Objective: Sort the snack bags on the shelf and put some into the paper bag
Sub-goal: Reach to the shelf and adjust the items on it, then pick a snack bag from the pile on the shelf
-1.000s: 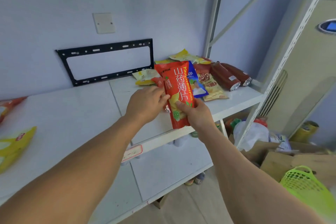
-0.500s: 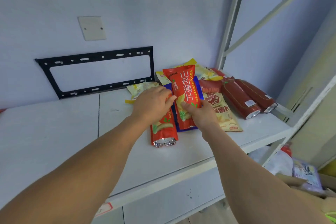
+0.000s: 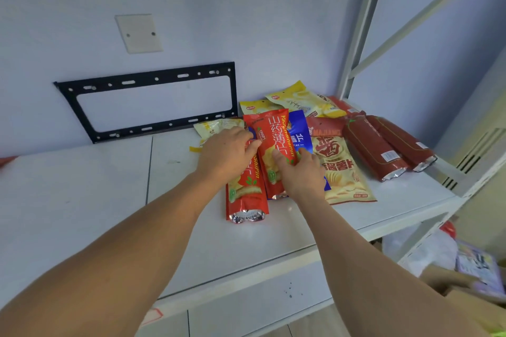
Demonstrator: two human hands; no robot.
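Spanning the whole view, the white shelf (image 3: 82, 200) carries everything against a pale wall, where a black bracket (image 3: 153, 79) and a blank plate (image 3: 139, 33) sit above the shelf's back edge. Heaped at the shelf's right rear is the snack pile: two dark red tubes (image 3: 383, 148) nearest the upright post (image 3: 361, 22), a beige chip bag (image 3: 342, 172) left of them, yellow bags (image 3: 298, 100) at the back, a blue bag (image 3: 299, 131) mostly covered. On the blue bag lies a red bag (image 3: 276, 142); a second red bag (image 3: 245, 197) lies left of it, nearer the shelf's front. The right hand (image 3: 304, 175) holds the first red bag, thumb on its face, fingers curled at its right edge. The left hand (image 3: 227, 153) rests on the second red bag, fingers bent, fingertips touching the first one's left edge.
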